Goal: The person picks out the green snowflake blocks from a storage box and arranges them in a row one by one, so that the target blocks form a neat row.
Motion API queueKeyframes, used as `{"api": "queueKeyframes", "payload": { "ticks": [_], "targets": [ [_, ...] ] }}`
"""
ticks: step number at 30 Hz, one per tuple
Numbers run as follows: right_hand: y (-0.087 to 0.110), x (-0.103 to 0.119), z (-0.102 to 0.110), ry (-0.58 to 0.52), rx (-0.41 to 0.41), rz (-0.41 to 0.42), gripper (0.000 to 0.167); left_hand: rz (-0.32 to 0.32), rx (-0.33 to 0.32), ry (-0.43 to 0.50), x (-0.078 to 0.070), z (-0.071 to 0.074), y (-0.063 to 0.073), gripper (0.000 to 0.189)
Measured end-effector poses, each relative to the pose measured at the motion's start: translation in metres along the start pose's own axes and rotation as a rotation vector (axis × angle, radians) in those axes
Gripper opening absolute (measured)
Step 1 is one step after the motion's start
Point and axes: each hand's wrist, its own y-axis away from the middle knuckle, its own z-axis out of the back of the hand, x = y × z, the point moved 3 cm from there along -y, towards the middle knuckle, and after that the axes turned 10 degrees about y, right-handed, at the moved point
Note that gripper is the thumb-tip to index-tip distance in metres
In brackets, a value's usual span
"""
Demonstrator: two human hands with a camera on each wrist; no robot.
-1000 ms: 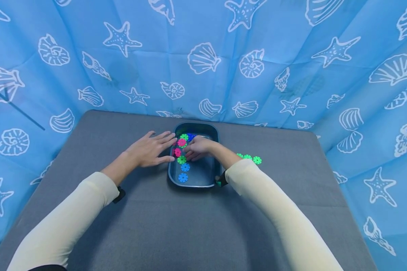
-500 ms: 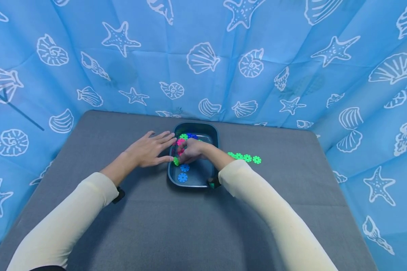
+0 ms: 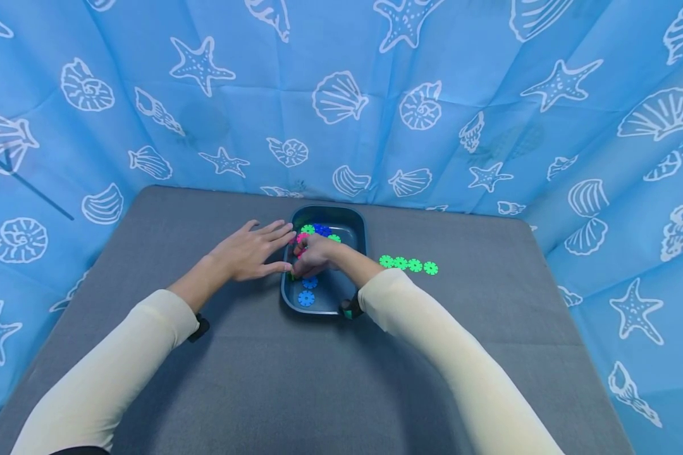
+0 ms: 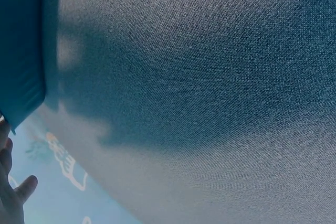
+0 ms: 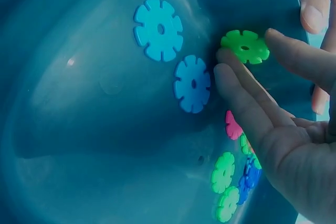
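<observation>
A dark blue bin (image 3: 326, 302) holds several notched plastic discs in green, pink and blue. My right hand (image 3: 317, 254) reaches inside, at the left wall. In the right wrist view its thumb and fingertips (image 5: 224, 74) pinch a green notched disc (image 5: 245, 46) against that wall. Two light blue notched discs (image 5: 158, 29) lie on the bin floor beside these fingers. My left hand (image 3: 255, 251) lies with fingers spread, its fingertips at the bin's left rim. The right hand hides part of the pink discs (image 3: 302, 238) in the head view.
To the right of the bin, a row of several green notched discs (image 3: 400, 263) lies on the grey tablecloth (image 3: 296, 385). A blue curtain (image 3: 370, 151) printed with white shells and starfish hangs behind the table and along its sides.
My right hand has moved left and toward me inside the bin, taking hold of a green disc and bringing it to the left wall. The left hand stays put.
</observation>
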Motion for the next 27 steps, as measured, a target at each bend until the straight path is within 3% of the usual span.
{"api": "queueKeyframes", "payload": {
  "ticks": [12,20,27],
  "targets": [
    [0.005,0.002,0.003,0.006,-0.044,-0.013,0.051,-0.004,0.000,0.010,-0.002,0.001,0.000,0.079],
    [0.015,0.000,0.015,0.129,-0.099,-0.005,0.037,0.004,0.001,0.000,-0.003,0.001,0.000,0.079],
    [0.039,-0.004,0.036,0.242,-0.181,0.045,0.017,0.016,-0.006,0.007,-0.004,0.001,0.000,0.079]
  ]
}}
